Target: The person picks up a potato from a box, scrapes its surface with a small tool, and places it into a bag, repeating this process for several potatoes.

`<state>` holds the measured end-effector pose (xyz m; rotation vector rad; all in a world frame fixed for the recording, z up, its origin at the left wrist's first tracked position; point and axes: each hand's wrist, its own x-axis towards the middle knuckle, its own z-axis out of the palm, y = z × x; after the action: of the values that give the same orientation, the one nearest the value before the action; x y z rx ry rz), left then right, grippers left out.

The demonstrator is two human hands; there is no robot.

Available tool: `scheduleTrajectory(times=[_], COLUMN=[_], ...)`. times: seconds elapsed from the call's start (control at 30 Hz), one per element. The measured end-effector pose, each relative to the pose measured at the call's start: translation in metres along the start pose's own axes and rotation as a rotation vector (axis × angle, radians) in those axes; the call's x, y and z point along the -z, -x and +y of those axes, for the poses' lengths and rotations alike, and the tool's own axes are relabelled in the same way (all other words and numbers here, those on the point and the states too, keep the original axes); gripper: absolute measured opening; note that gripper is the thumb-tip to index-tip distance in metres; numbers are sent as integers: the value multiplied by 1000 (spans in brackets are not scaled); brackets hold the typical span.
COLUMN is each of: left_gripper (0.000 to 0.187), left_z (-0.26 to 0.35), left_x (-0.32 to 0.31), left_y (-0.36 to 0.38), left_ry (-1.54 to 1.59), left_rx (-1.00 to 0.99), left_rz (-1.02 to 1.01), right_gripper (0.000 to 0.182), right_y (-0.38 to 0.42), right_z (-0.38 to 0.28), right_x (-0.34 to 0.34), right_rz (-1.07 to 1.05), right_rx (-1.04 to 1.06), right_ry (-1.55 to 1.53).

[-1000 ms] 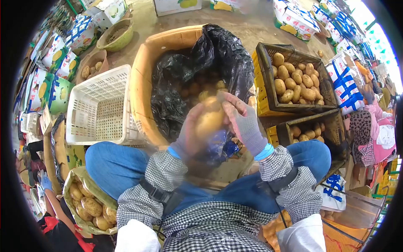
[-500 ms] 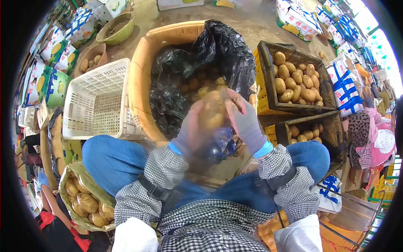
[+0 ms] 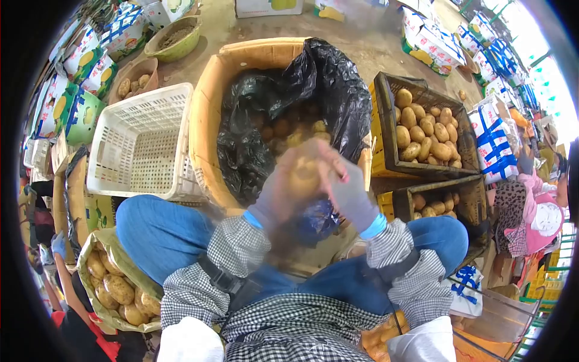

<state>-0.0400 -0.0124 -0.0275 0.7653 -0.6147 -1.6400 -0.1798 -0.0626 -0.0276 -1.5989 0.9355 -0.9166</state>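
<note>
A potato [image 3: 304, 177], smeared by motion, is between my two hands over the near side of a box [image 3: 206, 114] lined with a black plastic bag [image 3: 338, 90]. My left hand [image 3: 274, 190], in a grey glove with bare fingertips, is closed around the potato's left side. Similarly gloved, my right hand [image 3: 345, 181] curls its fingers over the right side of it. Blur hides the exact fingertip contact. Several potatoes [image 3: 281, 128] lie inside the black bag. Below my hands is a crumpled blue plastic bag [image 3: 318, 220].
A white plastic crate [image 3: 181, 139] stands left of the box. Potatoes fill a dark-rimmed crate [image 3: 416, 166] at right, with a second crate [image 3: 473, 205] nearer. By my left knee sits a potato sack [image 3: 87, 253]. Cartons [image 3: 434, 45] and a person in pink [image 3: 531, 226] are beyond.
Both hands stay around the potato, and my right fingers have come lower and closer over it. The whole scene sits slightly lower in view.
</note>
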Motion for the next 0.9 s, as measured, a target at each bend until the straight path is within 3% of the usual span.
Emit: scheduleTrajectory(times=[0.03, 0.07, 0.1, 0.13, 0.2, 0.23, 0.33, 0.37, 0.47, 0.5, 0.6, 0.63, 0.7, 0.8, 0.9], left_gripper=[36, 33, 31, 31, 29, 27, 27, 28, 32, 34, 37, 36, 36, 38, 40], left_z=[5, 2, -1, -11, -18, -17, -9, -7, -9, -14, -21, -9, -2, -12, -16], left_x=[1, 5, 9, 15, 19, 17, 7, 5, 5, 7, 9, 8, 5, 1, 0], left_y=[-1, -1, -1, 0, 1, 0, -3, -4, -4, -4, -13, -10, -4, -1, -2], left_ry=[386, 391, 399, 27, -412, -478, -471, -439, -425, -471, -803, -895, -801, -430, -485], left_rx=[75, 22, -30, -198, -350, -347, -342, -340, -349, -377, -533, -520, -442, -306, -310], left_rz=[-242, -298, -354, -211, -33, -10, 71, 99, 178, 209, 221, 146, 109, 223, 258], right_gripper=[31, 31, 29, 28, 28, 28, 35, 30, 30, 29, 28, 28, 33, 32, 33], right_y=[3, 7, 12, 9, 3, -1, 13, 19, 6, -3, 5, 12, 10, 7, 11], right_z=[4, 6, 3, 4, -2, -10, -13, -15, -6, -8, -4, 8, 12, -8, -12], right_x=[-1, -1, 4, 4, 4, 4, 6, 1, 4, 10, 6, 3, 2, 4, 7], right_rz=[-46, -96, -230, -171, -57, -1, -231, -241, -14, -5, -3, -31, -48, 34, -50], right_rx=[171, 341, -35, -44, -116, -170, 168, 175, -65, -241, -205, 1, 182, -128, -184], right_ry=[173, 342, 229, 154, 5, -69, 284, 245, 81, 20, 13, 36, 204, -12, -97])
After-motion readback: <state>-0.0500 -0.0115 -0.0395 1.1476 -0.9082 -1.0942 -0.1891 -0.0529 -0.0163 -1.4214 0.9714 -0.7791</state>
